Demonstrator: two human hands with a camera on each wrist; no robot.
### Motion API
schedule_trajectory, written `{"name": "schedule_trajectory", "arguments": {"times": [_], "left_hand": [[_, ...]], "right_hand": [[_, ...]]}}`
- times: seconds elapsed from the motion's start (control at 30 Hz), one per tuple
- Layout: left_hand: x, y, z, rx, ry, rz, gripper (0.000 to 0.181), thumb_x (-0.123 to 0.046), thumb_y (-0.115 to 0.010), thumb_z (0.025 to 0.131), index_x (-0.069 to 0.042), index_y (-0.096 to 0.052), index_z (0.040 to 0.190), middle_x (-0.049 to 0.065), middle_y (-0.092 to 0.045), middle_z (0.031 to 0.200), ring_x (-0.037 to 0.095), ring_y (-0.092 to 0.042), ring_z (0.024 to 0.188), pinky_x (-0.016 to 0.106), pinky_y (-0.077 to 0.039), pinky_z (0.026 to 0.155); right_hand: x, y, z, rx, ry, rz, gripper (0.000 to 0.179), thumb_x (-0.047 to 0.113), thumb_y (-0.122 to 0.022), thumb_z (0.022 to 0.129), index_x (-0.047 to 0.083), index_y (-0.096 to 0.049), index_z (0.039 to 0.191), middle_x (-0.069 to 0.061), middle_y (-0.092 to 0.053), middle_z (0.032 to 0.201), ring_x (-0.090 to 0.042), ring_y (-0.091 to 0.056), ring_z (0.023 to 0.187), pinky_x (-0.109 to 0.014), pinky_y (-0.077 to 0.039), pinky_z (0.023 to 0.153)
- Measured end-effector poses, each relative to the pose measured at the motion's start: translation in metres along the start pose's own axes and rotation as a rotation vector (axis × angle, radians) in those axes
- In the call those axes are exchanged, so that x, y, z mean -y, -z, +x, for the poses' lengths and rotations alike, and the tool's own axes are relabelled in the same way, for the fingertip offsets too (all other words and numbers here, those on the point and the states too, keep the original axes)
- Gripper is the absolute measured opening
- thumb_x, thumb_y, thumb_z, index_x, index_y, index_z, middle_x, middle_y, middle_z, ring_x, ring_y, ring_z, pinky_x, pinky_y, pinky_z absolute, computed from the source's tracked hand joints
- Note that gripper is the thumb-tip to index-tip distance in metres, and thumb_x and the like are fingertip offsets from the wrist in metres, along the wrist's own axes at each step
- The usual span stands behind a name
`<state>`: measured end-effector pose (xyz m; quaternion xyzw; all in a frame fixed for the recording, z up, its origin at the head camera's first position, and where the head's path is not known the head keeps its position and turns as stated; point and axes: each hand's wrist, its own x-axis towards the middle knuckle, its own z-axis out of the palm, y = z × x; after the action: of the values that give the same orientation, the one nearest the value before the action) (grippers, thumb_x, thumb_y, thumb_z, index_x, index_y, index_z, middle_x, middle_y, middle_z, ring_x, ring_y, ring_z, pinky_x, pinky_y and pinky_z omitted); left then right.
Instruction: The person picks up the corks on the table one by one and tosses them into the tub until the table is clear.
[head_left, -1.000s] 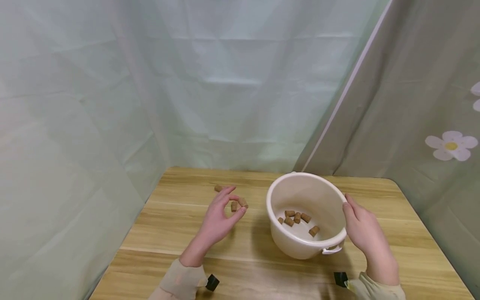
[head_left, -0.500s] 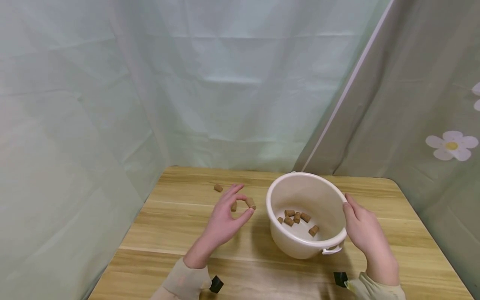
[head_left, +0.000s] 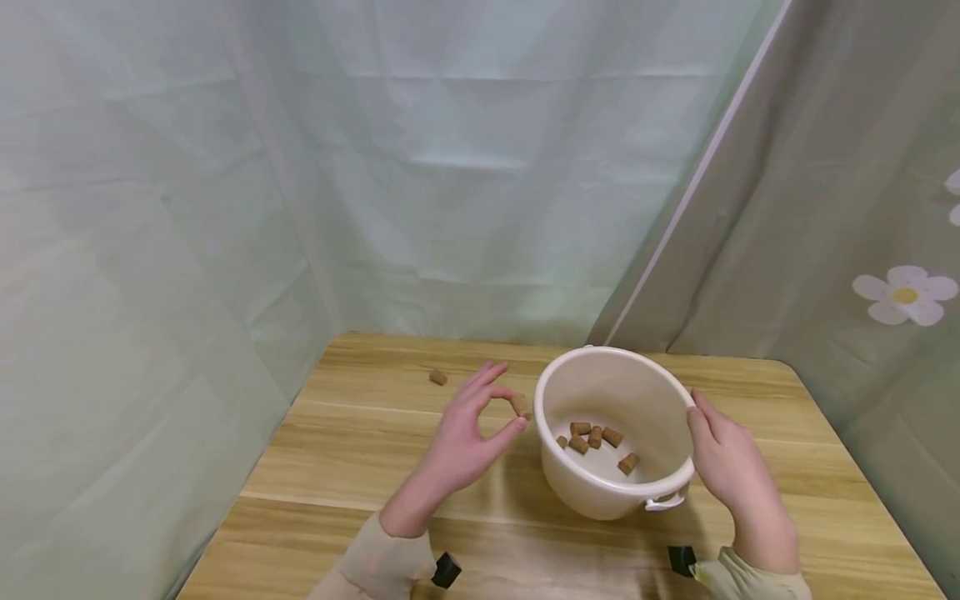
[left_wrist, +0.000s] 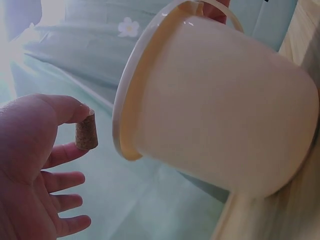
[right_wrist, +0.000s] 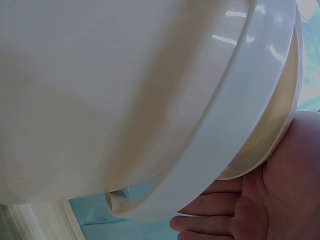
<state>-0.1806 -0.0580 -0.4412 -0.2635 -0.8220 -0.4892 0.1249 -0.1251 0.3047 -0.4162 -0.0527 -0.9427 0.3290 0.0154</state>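
Note:
Between thumb and index finger, my left hand [head_left: 467,446] pinches a cork [head_left: 521,405]; its other fingers are spread. The cork is just outside the left rim of a cream plastic bucket [head_left: 592,496], and the left wrist view shows a gap between cork [left_wrist: 86,131] and bucket [left_wrist: 225,105]. Gripping the bucket's right rim is my right hand [head_left: 731,458], thumb over the edge and fingers outside. Several brown corks [head_left: 596,437] lie on the bucket's floor. One more cork [head_left: 438,377] rests on the table beyond my left hand.
The wood-grain table [head_left: 322,467] has its back edge against pale green curtains [head_left: 465,208]. A bucket handle [right_wrist: 200,150] runs beside the rim in the right wrist view. Small black blocks [head_left: 446,570] sit at both cuffs.
My left hand has carried the pinched cork rightward, up to the bucket's rim. A loose cork seen through its fingers earlier is now hidden. My right hand and the bucket stay put.

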Motion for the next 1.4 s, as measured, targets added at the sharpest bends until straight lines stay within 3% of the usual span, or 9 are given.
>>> {"name": "schedule_trajectory", "arguments": {"times": [0.3,0.43,1.4], "left_hand": [[-0.011,-0.006,0.002,-0.007,-0.048,-0.004,0.023,-0.025,-0.084,0.093,-0.017,-0.072,0.111,0.002,-0.052,0.161,0.031,-0.036,0.157,0.068,-0.028,0.122],[-0.014,-0.008,0.002,0.01,-0.037,-0.009,0.023,-0.027,-0.084,0.094,-0.019,-0.072,0.112,-0.001,-0.05,0.163,0.028,-0.033,0.158,0.068,-0.026,0.122],[-0.014,-0.015,-0.001,0.027,-0.049,-0.045,0.024,-0.027,-0.083,0.095,-0.016,-0.073,0.114,0.002,-0.052,0.161,0.037,-0.037,0.156,0.072,-0.027,0.12]], "right_hand": [[0.0,-0.002,-0.001,-0.008,0.006,0.006,0.069,0.045,-0.02,0.116,-0.003,-0.03,0.165,-0.036,-0.034,0.162,-0.061,-0.032,0.148,-0.075,-0.029,0.116],[-0.001,-0.001,0.0,-0.008,0.003,0.009,0.07,0.045,-0.02,0.116,-0.004,-0.03,0.164,-0.038,-0.03,0.163,-0.06,-0.028,0.15,-0.075,-0.026,0.118],[-0.003,-0.003,0.003,-0.042,0.066,0.001,0.066,0.038,-0.024,0.118,-0.012,-0.03,0.161,-0.034,-0.028,0.167,-0.057,-0.015,0.156,-0.073,-0.018,0.122]]}}
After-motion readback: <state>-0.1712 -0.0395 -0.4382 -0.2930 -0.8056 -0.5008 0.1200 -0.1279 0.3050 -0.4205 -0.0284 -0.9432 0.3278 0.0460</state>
